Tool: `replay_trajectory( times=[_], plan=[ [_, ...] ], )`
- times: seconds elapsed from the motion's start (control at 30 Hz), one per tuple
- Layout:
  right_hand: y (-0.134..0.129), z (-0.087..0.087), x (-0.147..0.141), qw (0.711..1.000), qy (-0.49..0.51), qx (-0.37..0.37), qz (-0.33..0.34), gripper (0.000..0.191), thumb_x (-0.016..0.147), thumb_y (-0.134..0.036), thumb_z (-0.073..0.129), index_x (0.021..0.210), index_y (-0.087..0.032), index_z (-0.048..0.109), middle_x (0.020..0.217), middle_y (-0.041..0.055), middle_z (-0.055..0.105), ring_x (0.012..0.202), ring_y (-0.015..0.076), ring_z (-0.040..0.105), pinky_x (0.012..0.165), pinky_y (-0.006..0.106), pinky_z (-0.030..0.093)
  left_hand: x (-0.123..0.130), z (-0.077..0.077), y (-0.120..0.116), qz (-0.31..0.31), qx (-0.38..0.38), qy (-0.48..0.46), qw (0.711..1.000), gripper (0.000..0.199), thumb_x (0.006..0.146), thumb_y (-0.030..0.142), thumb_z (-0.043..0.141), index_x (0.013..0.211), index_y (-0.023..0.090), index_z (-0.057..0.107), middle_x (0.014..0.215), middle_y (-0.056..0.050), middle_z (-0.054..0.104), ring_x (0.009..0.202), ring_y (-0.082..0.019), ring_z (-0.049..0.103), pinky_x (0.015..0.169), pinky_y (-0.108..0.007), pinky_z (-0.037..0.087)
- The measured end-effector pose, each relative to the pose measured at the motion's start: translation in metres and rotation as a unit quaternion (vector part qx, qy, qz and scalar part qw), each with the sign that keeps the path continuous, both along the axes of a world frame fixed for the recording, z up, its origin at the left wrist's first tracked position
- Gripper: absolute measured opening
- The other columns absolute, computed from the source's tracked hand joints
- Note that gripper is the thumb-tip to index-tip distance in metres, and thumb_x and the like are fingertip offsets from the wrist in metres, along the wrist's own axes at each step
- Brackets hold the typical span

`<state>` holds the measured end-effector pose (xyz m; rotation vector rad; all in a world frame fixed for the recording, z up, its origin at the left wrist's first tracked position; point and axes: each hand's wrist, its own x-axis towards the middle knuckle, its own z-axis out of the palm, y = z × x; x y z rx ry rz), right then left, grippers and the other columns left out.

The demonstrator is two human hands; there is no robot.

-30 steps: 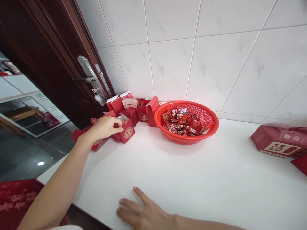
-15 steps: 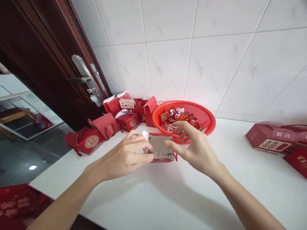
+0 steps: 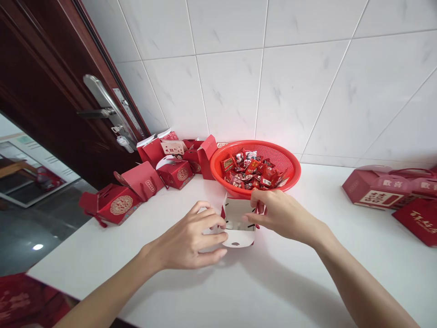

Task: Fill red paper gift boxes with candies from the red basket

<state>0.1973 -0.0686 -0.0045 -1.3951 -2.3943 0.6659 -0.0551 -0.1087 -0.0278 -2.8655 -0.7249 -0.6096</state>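
A small red gift box point(image 3: 239, 238) stands on the white table with its top spread apart and its pale inside showing. Its near flap, with a hole in it, folds down toward me. At the box's left side is my left hand point(image 3: 196, 239), fingers apart, fingertips against the edge and flap. My right hand point(image 3: 283, 216) curls round the right wall, thumb inside and fingers at the outer side. Just behind the box sits a red plastic basket point(image 3: 290, 180) with several wrapped candies point(image 3: 252, 168) in it.
Several red gift boxes point(image 3: 175, 173) stand at the left back, beside a dark wooden door point(image 3: 44, 68) with a metal handle point(image 3: 99, 113). More red boxes point(image 3: 378, 189) lie at the right. A tiled wall point(image 3: 232, 91) runs behind the table point(image 3: 307, 282).
The box's near flap has folded out toward me. My right hand has come down from in front of the basket onto the box's right wall. The view has shifted slightly right.
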Motion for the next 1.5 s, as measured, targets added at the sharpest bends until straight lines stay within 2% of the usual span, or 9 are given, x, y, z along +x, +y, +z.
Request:
replay_trajectory(
  times=[0.13,0.23,0.4,0.63,0.87,1.07,1.23,1.37,1.5],
  plan=[
    [-0.001,-0.001,-0.001,1.000,0.006,-0.011,0.011,0.014,0.083,-0.020,0.066,0.075,-0.022,0.056,0.069,-0.0018,0.062,0.060,0.0137,0.053,0.051,0.025,0.032,0.006,0.002,-0.001,0.008,0.016,-0.042,0.999,0.016,0.096,0.022,0.058,0.102,0.018,0.072,0.085,-0.005,0.073,0.073,-0.017,0.060,0.080,-0.037,0.042],
    [-0.004,0.000,0.002,1.000,-0.006,-0.021,0.009,0.015,0.083,-0.021,0.066,0.074,-0.021,0.053,0.071,-0.0014,0.063,0.061,0.0139,0.053,0.052,0.026,0.032,0.012,-0.001,0.001,0.083,0.022,-0.102,0.991,0.015,0.098,0.023,0.059,0.101,0.017,0.073,0.071,-0.001,0.068,0.066,-0.015,0.057,0.073,-0.034,0.043],
    [-0.013,0.005,-0.002,0.998,-0.064,-0.022,0.000,0.020,0.084,-0.027,0.069,0.077,-0.022,0.051,0.077,-0.0004,0.064,0.061,0.0136,0.049,0.052,0.026,0.031,0.013,-0.007,0.001,0.201,-0.089,-0.174,0.960,0.017,0.097,0.029,0.062,0.094,0.019,0.075,0.074,0.001,0.073,0.065,-0.014,0.063,0.072,-0.031,0.050],
    [-0.020,0.007,-0.009,0.992,-0.116,-0.038,-0.014,0.034,0.081,-0.038,0.076,0.079,-0.023,0.046,0.075,-0.0014,0.060,0.059,0.0143,0.045,0.050,0.028,0.028,0.000,-0.001,0.000,0.291,-0.347,-0.238,0.859,0.028,0.091,0.040,0.064,0.109,0.025,0.079,0.114,-0.003,0.079,0.107,-0.025,0.072,0.085,-0.030,0.059],
    [-0.020,0.006,-0.006,0.993,-0.102,-0.064,-0.003,0.034,0.077,-0.035,0.078,0.082,-0.023,0.047,0.081,-0.0011,0.060,0.064,0.0149,0.047,0.052,0.027,0.032,-0.018,-0.026,0.013,0.229,-0.466,-0.355,0.777,0.032,0.081,0.046,0.075,0.100,0.021,0.079,0.105,-0.006,0.080,0.098,-0.026,0.074,0.087,-0.035,0.061],
    [-0.021,0.007,-0.005,0.993,-0.105,-0.051,-0.005,0.037,0.077,-0.038,0.077,0.079,-0.024,0.043,0.074,-0.0033,0.056,0.059,0.0139,0.041,0.050,0.027,0.028,-0.026,-0.024,0.012,0.196,-0.375,-0.234,0.875,0.027,0.092,0.039,0.063,0.110,0.022,0.076,0.110,-0.008,0.075,0.103,-0.023,0.070,0.095,-0.035,0.057],
    [-0.021,0.009,-0.007,0.993,-0.108,-0.053,0.010,0.036,0.078,-0.036,0.077,0.079,-0.024,0.044,0.073,-0.0039,0.055,0.058,0.0134,0.039,0.050,0.028,0.028,-0.023,0.001,0.013,0.165,-0.244,-0.090,0.951,0.030,0.092,0.020,0.057,0.112,0.029,0.077,0.150,-0.006,0.051,0.140,-0.030,0.046,0.114,-0.043,0.044],
    [-0.021,0.011,-0.007,0.992,-0.099,-0.066,0.031,0.035,0.077,-0.035,0.078,0.079,-0.024,0.046,0.074,-0.0040,0.056,0.060,0.0136,0.042,0.051,0.028,0.029,-0.007,0.013,0.019,0.137,-0.284,0.038,0.948,0.054,0.077,0.002,0.052,0.118,0.031,0.074,0.155,-0.002,0.046,0.142,-0.028,0.044,0.113,-0.038,0.045],
    [-0.018,0.013,-0.001,0.991,-0.089,-0.085,0.046,0.030,0.075,-0.034,0.078,0.082,-0.023,0.051,0.080,-0.0026,0.060,0.066,0.0147,0.049,0.053,0.027,0.031,0.008,0.010,0.029,0.175,-0.317,0.024,0.932,0.064,0.075,0.005,0.052,0.135,0.025,0.062,0.144,-0.006,0.058,0.135,-0.027,0.051,0.110,-0.038,0.047]
  ],
)
